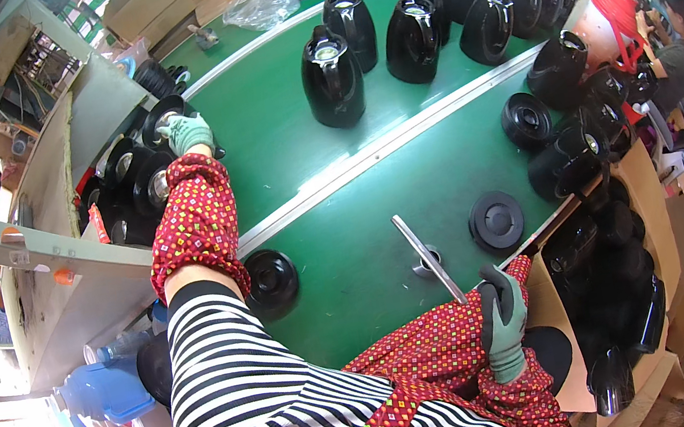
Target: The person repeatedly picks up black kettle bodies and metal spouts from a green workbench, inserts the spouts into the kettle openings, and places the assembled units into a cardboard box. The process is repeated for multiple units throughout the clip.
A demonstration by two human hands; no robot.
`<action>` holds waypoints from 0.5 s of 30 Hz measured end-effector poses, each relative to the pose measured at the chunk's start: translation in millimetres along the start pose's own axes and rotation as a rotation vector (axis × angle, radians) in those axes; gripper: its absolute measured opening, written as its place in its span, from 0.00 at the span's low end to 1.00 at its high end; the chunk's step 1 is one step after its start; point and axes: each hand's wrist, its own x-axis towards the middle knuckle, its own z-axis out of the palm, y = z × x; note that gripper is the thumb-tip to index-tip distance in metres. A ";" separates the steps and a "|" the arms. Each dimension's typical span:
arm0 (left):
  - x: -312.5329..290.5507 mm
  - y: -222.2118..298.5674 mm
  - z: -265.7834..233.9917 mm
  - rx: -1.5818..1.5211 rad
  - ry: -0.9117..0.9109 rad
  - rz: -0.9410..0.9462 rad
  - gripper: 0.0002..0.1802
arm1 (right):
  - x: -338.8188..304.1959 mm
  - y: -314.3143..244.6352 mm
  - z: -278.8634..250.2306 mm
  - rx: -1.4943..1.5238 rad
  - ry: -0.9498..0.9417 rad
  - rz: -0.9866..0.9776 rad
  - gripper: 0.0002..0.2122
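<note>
striped sleeve (245, 392) and red patterned arm cover (437, 351) fill the bottom of the view, closest of all. just past them the right hand (503, 324), in a grey-green glove, is closed around the lower end of a long flat metal bar (427, 258) that slants up over the green counter (341, 259); the bar's middle sits by a small metal ring. two round black bases (495, 221) lie flat on the near lane, one beside the bar, another (270, 281) under the left forearm. further out, the left hand (186, 134) reaches to the far left edge and its grip is closed on a black disc part (163, 117) from a rack of similar discs (133, 180). beyond the pale divider strip, black jugs (331, 75) stand upright in a row on the far lane, looking assembled, while loose bases and open jug bodies (573, 161) at right seem yet unfinished, so much work likely remains.
</note>
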 end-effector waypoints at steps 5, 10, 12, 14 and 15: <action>-48.9 -8.5 -17.9 -0.230 0.073 0.241 0.40 | 2.3 -6.5 -1.6 0.022 -0.044 0.015 0.16; -193.0 14.2 -132.2 -0.628 0.008 0.818 0.17 | 24.8 -41.9 -2.7 0.028 -0.162 -0.040 0.25; -242.4 27.4 -177.2 -0.767 -0.177 0.964 0.16 | 39.3 -46.8 2.1 0.082 -0.205 -0.102 0.30; -279.1 35.3 -217.8 -0.723 -0.389 1.102 0.21 | 49.4 -82.1 -2.5 0.243 -0.321 0.051 0.34; -292.6 39.3 -232.7 -0.702 -0.472 1.176 0.20 | 54.2 -101.8 -4.1 0.391 -0.383 0.199 0.36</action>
